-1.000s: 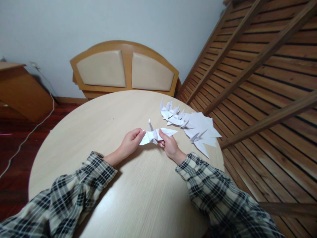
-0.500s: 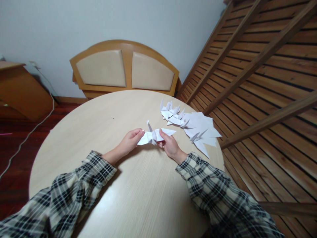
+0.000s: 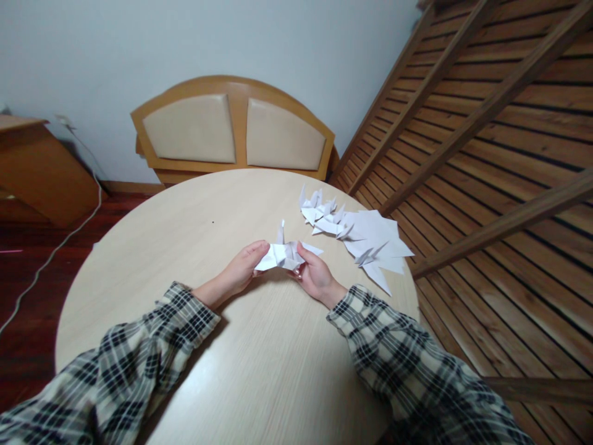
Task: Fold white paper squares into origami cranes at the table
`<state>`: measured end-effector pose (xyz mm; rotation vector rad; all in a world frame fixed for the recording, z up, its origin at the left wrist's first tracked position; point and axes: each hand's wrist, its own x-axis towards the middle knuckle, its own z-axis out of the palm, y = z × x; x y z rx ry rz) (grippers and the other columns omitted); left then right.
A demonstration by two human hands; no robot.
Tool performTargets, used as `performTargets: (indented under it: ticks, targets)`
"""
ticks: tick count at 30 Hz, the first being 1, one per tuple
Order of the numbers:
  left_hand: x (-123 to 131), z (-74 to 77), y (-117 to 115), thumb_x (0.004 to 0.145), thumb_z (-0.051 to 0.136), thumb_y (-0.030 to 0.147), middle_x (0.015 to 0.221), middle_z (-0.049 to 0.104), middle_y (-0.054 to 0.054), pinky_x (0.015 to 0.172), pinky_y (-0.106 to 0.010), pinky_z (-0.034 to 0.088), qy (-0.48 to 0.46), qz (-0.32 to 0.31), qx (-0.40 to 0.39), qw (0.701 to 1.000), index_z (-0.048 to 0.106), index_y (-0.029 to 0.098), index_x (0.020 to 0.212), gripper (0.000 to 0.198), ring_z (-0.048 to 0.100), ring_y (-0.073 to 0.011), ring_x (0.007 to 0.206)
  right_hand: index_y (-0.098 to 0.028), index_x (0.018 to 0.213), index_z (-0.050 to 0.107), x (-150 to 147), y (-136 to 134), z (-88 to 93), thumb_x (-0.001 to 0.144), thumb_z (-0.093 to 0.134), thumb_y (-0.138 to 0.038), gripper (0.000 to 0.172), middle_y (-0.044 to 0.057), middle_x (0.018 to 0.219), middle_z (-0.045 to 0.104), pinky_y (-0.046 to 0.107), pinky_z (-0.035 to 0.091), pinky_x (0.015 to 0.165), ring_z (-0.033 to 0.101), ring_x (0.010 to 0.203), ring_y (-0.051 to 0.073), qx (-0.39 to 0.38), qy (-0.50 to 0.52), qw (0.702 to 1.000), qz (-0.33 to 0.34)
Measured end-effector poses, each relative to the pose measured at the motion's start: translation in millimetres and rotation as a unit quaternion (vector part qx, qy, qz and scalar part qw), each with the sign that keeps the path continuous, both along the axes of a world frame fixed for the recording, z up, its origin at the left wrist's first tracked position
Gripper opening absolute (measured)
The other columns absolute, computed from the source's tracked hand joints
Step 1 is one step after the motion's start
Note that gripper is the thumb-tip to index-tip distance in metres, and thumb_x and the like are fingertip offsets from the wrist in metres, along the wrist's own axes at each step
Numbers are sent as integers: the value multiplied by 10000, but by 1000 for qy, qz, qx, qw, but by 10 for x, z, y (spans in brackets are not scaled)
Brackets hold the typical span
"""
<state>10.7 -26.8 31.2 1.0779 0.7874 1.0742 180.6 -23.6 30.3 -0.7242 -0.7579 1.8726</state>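
Observation:
Between my two hands, a white paper crane (image 3: 280, 254) is held just above the round table (image 3: 259, 346). One narrow point of it sticks up at the far side. My left hand (image 3: 246, 262) pinches its left wing between thumb and fingers. On the other side my right hand (image 3: 317, 272) grips the right wing, whose tip shows beyond the thumb. The fingers under the paper are mostly hidden. Several finished paper cranes (image 3: 324, 216) stand in a group to the right of my hands, the nearest crane (image 3: 373, 266) closest to my right sleeve.
White paper sheets (image 3: 380, 235) lie fanned at the table's right edge, partly under the cranes. A wooden headboard (image 3: 241, 123) stands behind the table. Slatted wood (image 3: 500, 185) slopes along the right. A cable (image 3: 60, 247) runs down the left to the floor.
The crane has turned a little, its upright point shifting right and less of its right wing tip showing. My right hand has moved slightly left along the wing.

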Motion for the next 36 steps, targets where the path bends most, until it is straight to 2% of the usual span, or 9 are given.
performTargets:
  ticks: [4,7,13,16,20,23,26,32,36]
  targets:
    - [23,8,-14,753,669,526,589,448,38,406,-197,237,-29,6,-9,1000,528,163,716,391,347,-69,470,-182,778,602,-18,-39,25,772,699,-422,259,-24,629,577,215,230,444,401,487,77,-43,38,998,16]
    - [4,2,-3,758,668,527,571,439,43,401,-195,224,-24,-8,-6,1000,531,158,702,398,331,-64,460,-177,788,611,-19,-47,28,787,670,-473,302,-18,609,569,221,239,443,394,479,82,-56,30,998,13]
    - [-66,-9,55,793,630,472,561,450,36,408,-205,244,24,-10,7,1000,557,152,700,341,350,-68,460,-183,750,575,-2,-13,17,750,687,-515,350,-23,631,557,221,254,461,411,504,84,-15,-60,996,-65]
    - [-88,-5,80,803,611,439,588,479,19,424,-212,287,48,9,15,999,579,153,720,299,395,-82,485,-189,727,544,17,18,5,713,708,-527,376,-39,606,514,229,236,460,377,486,80,11,-96,990,-105]
    - [-124,20,107,819,590,442,530,448,24,418,-231,267,92,63,53,992,563,166,648,325,358,-85,454,-196,682,496,54,71,-15,673,711,-593,451,-51,563,448,238,203,453,333,468,76,38,-121,980,-153]
    - [-157,43,122,844,566,447,461,401,31,423,-250,241,147,109,82,980,542,176,585,375,336,-91,432,-199,667,476,71,94,-24,678,680,-647,492,-49,555,421,243,167,443,313,462,73,63,-138,975,-163]
    - [-175,65,128,862,541,458,444,386,28,424,-269,219,188,127,99,969,540,182,565,406,333,-98,422,-204,642,450,71,99,-37,686,642,-695,529,-50,533,389,248,153,438,297,451,73,68,-140,974,-163]
    - [-183,98,121,855,546,435,422,391,28,426,-277,214,227,118,112,960,493,196,509,423,325,-96,406,-208,626,450,80,126,-85,716,588,-724,541,-39,508,390,255,158,421,313,435,80,61,-147,970,-184]
    - [-203,100,119,868,519,439,428,413,22,451,-268,257,237,112,131,956,465,198,486,454,347,-98,424,-214,628,454,112,168,-95,721,577,-727,536,-39,501,396,252,162,413,315,424,82,60,-159,963,-210]
